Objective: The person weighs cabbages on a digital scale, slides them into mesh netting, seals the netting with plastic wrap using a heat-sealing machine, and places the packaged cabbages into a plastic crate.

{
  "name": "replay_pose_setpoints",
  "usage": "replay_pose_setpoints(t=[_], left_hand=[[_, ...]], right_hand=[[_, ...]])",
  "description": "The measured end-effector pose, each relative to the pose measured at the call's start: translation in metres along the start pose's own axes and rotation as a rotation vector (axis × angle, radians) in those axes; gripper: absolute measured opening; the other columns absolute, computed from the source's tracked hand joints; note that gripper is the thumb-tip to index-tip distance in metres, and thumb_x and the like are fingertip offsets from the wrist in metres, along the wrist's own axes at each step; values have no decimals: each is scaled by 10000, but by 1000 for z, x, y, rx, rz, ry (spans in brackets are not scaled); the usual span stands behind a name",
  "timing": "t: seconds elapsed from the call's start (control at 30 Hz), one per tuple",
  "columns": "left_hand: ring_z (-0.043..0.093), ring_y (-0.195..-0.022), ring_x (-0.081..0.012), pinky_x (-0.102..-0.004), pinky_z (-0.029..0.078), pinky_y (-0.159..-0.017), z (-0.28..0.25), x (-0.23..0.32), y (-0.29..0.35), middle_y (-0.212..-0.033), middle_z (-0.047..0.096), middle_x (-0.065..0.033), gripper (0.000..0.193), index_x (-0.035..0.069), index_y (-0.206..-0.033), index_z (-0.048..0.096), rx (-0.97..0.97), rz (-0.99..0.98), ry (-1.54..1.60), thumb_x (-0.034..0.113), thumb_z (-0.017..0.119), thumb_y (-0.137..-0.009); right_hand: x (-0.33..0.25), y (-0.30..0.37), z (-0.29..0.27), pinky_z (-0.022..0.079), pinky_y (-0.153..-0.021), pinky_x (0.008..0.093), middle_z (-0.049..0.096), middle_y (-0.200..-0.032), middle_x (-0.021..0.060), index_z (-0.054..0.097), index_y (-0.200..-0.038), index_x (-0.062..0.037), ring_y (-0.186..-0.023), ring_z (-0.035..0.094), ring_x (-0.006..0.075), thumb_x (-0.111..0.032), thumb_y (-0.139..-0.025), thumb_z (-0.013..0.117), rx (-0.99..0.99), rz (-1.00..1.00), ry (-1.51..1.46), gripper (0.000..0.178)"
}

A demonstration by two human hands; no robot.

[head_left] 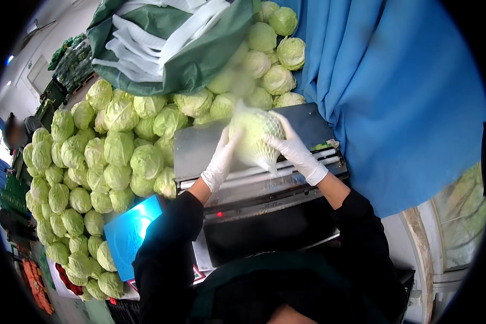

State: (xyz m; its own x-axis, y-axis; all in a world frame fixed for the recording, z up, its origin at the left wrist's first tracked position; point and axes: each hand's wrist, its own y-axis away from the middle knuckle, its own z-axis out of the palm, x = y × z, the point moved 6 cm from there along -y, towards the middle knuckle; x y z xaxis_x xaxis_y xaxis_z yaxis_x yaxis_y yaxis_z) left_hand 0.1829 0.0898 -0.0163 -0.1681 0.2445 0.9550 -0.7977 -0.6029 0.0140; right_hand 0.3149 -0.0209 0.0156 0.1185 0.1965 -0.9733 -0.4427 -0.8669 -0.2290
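Note:
A pale green cabbage (254, 135) in a white foam net sits between my two hands, above a metal wrapping machine (200, 148). Clear film seems to gather in a point at its near side. My left hand (221, 162), in a white glove, presses on its left side. On the opposite side my right hand (298, 154), gloved too, has its fingers curved round the net. Below the cabbage run the machine's pale rollers (318, 154) and a dark front with a small red light. The cabbage's underside is hidden.
Many loose cabbages (119, 148) are heaped at left and behind the machine. A green sack (183, 70) of white foam nets (146, 46) lies on the heap. A blue box (132, 232) stands by my left arm. A blue curtain (399, 108) hangs at right.

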Motion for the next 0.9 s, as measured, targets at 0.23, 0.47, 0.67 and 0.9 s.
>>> replay_pose_setpoints(t=[0.23, 0.47, 0.67, 0.9], left_hand=[[399, -1301, -192, -295, 264, -1101, -3, -1, -3, -1397, 458, -141, 689, 7, -1439, 335, -64, -85, -104, 401, 591, -935], [366, -1326, -189, -299, 262, -1104, 4, -3, -3, -1420, 437, -129, 722, 36, -1468, 288, -92, -93, -93, 412, 595, -933], [408, -1290, -205, -315, 304, -1084, -7, 11, 5, -1390, 451, -155, 713, 52, -1476, 291, -47, 7, -194, 385, 614, -935], [429, -1278, -214, -371, 354, -1037, -12, 14, 16, -1394, 461, -102, 717, 126, -1484, 311, -93, -68, -348, 520, 545, -932]], right_hand=[[9, -1, -24, 237, -1131, 347, 384, -1430, 202, 264, -1436, 65, -1352, 335, 266, -520, -896, 577, -175, 37, 183, 855], [12, 9, -22, 229, -1133, 348, 375, -1450, 192, 278, -1443, 52, -1351, 338, 255, -470, -931, 547, -153, 38, 155, 779], [11, 13, -40, 201, -1143, 356, 311, -1491, 231, 250, -1475, 4, -1404, 268, 293, -591, -878, 558, -29, 96, 222, 898], [12, 18, -40, 223, -1134, 351, 336, -1477, 232, 263, -1467, 15, -1387, 300, 296, -525, -886, 586, -4, 74, 224, 856]])
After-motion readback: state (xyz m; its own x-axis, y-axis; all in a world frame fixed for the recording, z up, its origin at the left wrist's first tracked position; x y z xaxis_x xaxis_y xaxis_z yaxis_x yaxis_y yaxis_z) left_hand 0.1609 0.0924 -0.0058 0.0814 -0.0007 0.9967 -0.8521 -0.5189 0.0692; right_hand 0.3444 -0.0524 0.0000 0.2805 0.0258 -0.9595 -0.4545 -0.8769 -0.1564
